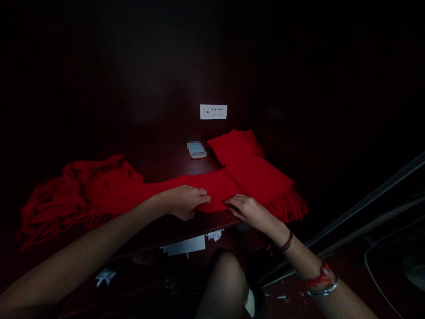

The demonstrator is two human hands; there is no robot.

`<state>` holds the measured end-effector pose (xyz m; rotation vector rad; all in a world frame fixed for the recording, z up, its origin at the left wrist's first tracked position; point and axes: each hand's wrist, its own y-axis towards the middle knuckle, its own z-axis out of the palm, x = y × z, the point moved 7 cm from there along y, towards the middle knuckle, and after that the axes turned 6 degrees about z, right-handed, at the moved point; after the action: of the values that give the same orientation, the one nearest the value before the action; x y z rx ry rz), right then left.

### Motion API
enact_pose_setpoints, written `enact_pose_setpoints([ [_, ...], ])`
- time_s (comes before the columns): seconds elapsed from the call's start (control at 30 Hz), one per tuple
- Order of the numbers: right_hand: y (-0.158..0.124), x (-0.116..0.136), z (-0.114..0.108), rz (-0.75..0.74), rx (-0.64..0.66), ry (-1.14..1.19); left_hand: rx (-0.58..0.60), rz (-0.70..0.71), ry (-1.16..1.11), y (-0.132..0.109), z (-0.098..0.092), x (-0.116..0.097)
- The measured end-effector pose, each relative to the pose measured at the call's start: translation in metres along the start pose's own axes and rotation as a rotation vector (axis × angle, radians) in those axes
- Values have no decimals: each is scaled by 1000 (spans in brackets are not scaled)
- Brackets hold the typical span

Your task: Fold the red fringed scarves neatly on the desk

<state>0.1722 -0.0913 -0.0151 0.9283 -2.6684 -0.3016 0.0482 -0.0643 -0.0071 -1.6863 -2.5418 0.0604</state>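
Observation:
A red fringed scarf (212,186) lies across a dark wooden surface. Its left end is bunched up with loose fringe, while the right part is folded in flat layers, with fringe hanging at the near right corner. My left hand (186,201), with a ring on one finger, has its fingers curled on the scarf's narrow middle stretch near the front edge. Just to its right, my right hand (247,210) pinches the scarf's near edge between thumb and fingers. The fingertips of both hands are partly hidden.
Behind the scarf lies a blurred light-blue phone-like object (197,149). A white wall socket (213,112) is on the dark back panel. Below the front edge are white paper pieces (186,245) and my knee (227,274). A pale cable (373,270) runs at the lower right.

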Motion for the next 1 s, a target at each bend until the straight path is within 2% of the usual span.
enact_pose_setpoints([
  [0.1, -2, 1, -2, 6, 9, 9, -36, 24, -7, -2, 4, 4],
  [0.27, -2, 3, -3, 39, -37, 21, -176, 17, -54, -8, 6, 7],
  [0.43, 7, 10, 2, 54, -80, -100, -274, -2, 11, -5, 2, 3],
  [0.63, 7, 18, 6, -6, -125, -310, -255, 64, 37, -4, 3, -2],
  [0.77, 2, 20, 6, -33, -155, -330, -237, 92, -6, -4, 5, -4],
  [1.0, 7, 26, 7, -32, -116, -377, -251, 107, -183, -5, 2, -6],
])
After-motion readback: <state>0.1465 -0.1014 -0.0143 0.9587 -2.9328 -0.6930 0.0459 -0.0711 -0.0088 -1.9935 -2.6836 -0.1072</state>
